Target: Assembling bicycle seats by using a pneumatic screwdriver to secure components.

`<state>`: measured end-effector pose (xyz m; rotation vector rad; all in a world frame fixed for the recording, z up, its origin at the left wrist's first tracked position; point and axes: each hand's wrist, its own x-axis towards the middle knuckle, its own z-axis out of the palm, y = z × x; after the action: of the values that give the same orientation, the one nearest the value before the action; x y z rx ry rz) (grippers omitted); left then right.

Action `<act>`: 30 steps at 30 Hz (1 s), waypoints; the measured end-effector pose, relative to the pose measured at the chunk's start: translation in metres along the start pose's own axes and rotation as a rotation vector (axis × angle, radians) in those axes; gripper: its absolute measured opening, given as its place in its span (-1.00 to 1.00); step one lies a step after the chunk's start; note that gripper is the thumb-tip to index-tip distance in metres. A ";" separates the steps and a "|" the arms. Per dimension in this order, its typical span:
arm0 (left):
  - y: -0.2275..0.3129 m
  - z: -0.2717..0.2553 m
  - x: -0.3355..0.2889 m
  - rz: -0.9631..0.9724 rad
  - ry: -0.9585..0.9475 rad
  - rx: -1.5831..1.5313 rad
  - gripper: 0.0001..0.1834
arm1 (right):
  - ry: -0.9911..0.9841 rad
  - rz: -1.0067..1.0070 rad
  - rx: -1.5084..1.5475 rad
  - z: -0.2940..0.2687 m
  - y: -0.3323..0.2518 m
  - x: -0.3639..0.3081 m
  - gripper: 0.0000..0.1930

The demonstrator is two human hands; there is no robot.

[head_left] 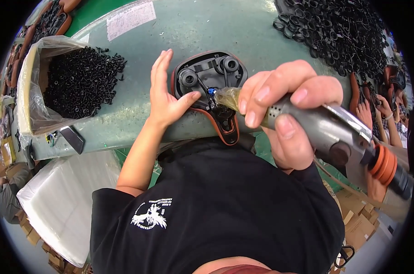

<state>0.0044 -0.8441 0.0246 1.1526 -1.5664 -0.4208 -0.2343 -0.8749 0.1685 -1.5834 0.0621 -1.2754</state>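
While the left hand [166, 105] rests open against the upturned saddle [206, 75] on the bench [136, 61], the right hand [286, 82] grasps a driver [337, 125], blue tip [211, 91] at the saddle's middle.

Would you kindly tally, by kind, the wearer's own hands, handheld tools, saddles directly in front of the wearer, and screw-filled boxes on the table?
Left hand and right hand: 2
Power driver: 1
Saddle: 1
Screw-filled box: 1
Total: 5
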 end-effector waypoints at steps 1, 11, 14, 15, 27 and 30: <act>-0.002 0.002 0.001 -0.118 -0.021 -0.001 0.06 | 0.007 0.016 0.003 -0.002 0.001 0.004 -0.65; 0.042 -0.016 0.009 0.023 -0.168 -0.359 -0.52 | -0.036 -0.046 0.145 -0.007 0.014 0.018 -0.57; 0.044 -0.011 0.008 -0.050 -0.155 -0.657 -0.67 | -0.062 -0.059 0.166 -0.004 0.013 0.018 -0.53; 0.045 -0.012 0.007 -0.083 -0.155 -0.689 -0.66 | -0.142 -0.074 0.145 -0.011 0.015 0.017 -0.42; 0.057 -0.016 0.009 -0.129 -0.323 -0.722 -0.65 | -0.037 0.016 0.218 0.004 -0.005 0.012 -0.65; 0.013 -0.016 0.013 0.285 -0.113 -0.139 -0.17 | -0.084 -0.037 0.040 0.000 -0.008 0.009 -0.69</act>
<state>0.0137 -0.8436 0.0471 0.7966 -1.7410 -0.4019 -0.2344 -0.8763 0.1802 -1.6078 -0.0450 -1.2298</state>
